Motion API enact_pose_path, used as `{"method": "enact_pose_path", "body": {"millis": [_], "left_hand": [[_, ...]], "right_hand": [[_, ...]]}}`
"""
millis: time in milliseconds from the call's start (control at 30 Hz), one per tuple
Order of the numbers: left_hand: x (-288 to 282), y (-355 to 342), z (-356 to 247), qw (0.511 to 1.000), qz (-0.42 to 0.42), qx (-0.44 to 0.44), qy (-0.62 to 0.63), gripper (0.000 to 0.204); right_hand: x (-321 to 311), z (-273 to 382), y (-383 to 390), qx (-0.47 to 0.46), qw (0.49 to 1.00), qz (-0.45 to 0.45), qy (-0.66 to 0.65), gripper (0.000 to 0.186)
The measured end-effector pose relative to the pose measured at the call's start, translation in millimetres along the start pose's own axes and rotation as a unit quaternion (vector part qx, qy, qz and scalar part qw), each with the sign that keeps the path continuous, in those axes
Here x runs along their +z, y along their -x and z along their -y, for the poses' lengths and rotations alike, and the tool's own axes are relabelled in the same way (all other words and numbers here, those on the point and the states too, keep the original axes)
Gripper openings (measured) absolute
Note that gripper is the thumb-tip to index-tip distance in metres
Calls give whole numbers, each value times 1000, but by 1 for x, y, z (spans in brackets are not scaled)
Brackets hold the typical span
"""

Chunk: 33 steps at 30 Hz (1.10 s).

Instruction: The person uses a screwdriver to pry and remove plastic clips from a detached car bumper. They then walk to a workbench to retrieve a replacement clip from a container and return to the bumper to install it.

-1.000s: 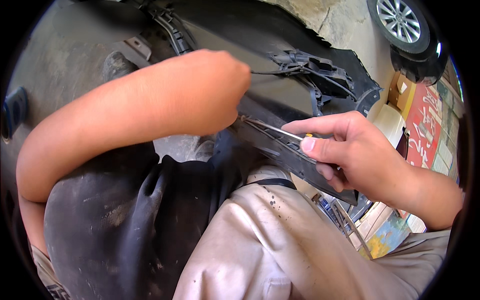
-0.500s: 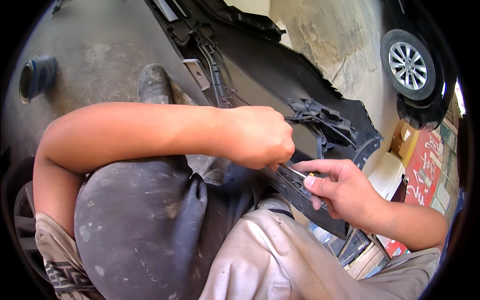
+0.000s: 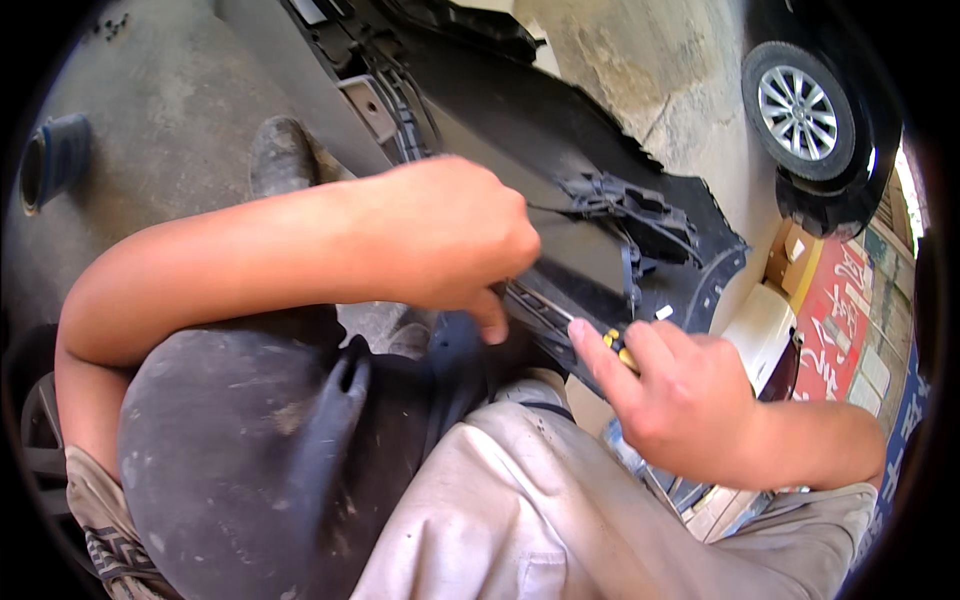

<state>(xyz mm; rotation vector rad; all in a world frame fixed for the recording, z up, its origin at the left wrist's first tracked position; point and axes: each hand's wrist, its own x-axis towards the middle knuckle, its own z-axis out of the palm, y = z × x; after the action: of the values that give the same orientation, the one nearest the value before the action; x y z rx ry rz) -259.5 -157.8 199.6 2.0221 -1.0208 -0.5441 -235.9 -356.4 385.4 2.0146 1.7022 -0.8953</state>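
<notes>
- Landmark was the black panel (image 3: 540,110), a long curved car part with ragged edges, lying ahead of me.
- Floor (image 3: 170,130) left of the panel: grey, stained concrete; blue can (image 3: 70,150) there, my boot (image 3: 278,155) nearer the panel.
- Right of the panel: dark car's wheel (image 3: 797,108), silver multi-spoke rim; cardboard box (image 3: 785,250) and red board (image 3: 838,315) past its right end.
- On the panel: dark wiring and a bracket (image 3: 645,215), scuffed and dusty.
- Screwdriver (image 3: 612,345) was at the panel's near edge: thin metal shaft, yellow-and-black handle. Couldn't make out the tip.
- My right hand (image 3: 680,405) was wrapped round its handle, index finger forward.
- My left hand (image 3: 455,240) was curled by the same edge; grip underneath hidden, couldn't tell.
</notes>
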Motion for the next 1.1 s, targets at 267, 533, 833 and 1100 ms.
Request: {"method": "enact_pose_path", "body": {"millis": [267, 533, 833, 1100], "left_hand": [[19, 9, 9, 994, 2, -42, -104, 7], [25, 1, -4, 989, -21, -145, -19, 4], [19, 4, -8, 984, -3, -171, 49, 8], [14, -10, -12, 963, 47, -255, 72, 5]], "right_hand": [[7, -19, 0, -35, 999, -3, -5, 52], [6, -22, -7, -67, 998, 6, 12, 48], [17, -27, -5, -101, 994, -11, 33, 49], [28, -36, -1, -111, 993, -30, 37, 45]]}}
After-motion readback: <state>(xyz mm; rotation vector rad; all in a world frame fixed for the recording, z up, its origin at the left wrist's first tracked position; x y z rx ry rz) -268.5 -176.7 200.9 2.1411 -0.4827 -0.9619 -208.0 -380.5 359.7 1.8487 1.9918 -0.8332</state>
